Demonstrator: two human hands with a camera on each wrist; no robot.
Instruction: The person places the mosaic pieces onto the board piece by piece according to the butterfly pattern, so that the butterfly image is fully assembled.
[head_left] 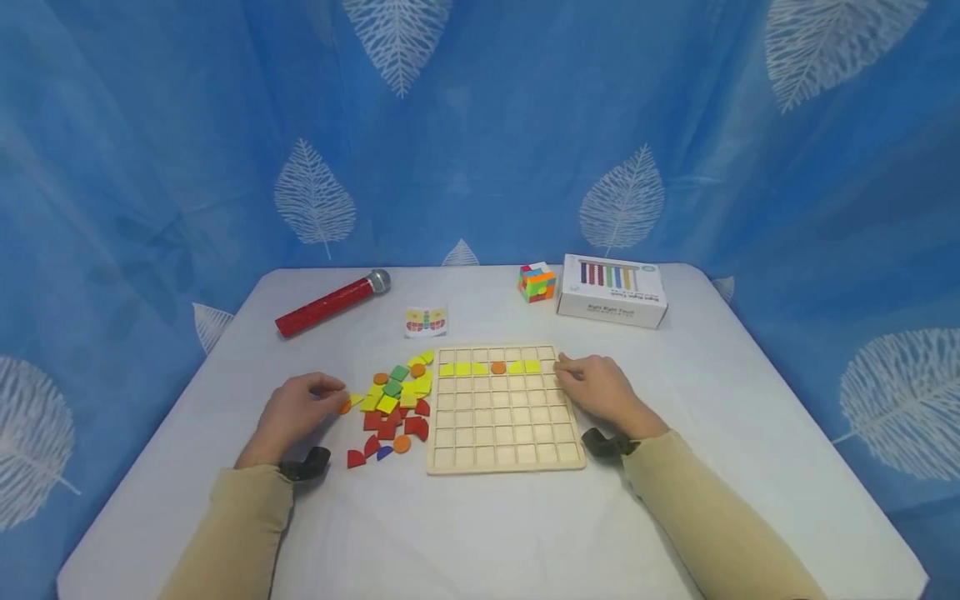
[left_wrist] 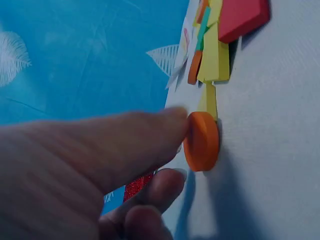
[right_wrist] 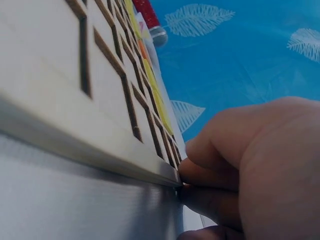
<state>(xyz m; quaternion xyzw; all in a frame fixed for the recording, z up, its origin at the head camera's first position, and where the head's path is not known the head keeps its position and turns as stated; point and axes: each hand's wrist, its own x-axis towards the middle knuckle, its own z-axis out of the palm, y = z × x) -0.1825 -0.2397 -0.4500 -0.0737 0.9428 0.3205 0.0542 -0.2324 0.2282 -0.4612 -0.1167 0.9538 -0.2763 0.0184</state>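
Clock is from board [head_left: 483, 435] centre, head view, 12 = far side. Board lies flat on desk [head_left: 360, 533]. Row second from its 12 o'clock edge carries five yellow pieces and an orange one.

Left hand [head_left: 300, 408] out at 9 o'clock, fingers half bent and parted. One fingertip is at the edge of disc [head_left: 344, 407]; no grip visible. Right hand [head_left: 603, 393] at 2 o'clock, fingers closed on board's side near the far corner.

Pile [head_left: 392, 404] at 9 o'clock: yellow, green, red and orange pieces plus one blue. It sits between left hand and board, so it's in the way on that side. Yellow piece [head_left: 356, 400] lies just beside disc, toward pile.

Mic [head_left: 330, 307] at 10, card [head_left: 426, 322] at 11, cube [head_left: 537, 284] just past 12, box [head_left: 611, 292] between 1 and 2. Blue curtain [head_left: 480, 167] behind.

Left wrist view shows a gap from the lower fingers to disc; head view can't resolve it. Right wrist view shows board's thickness and fingers stacked at its corner, hidden from above. Cube identifiable in head view only.
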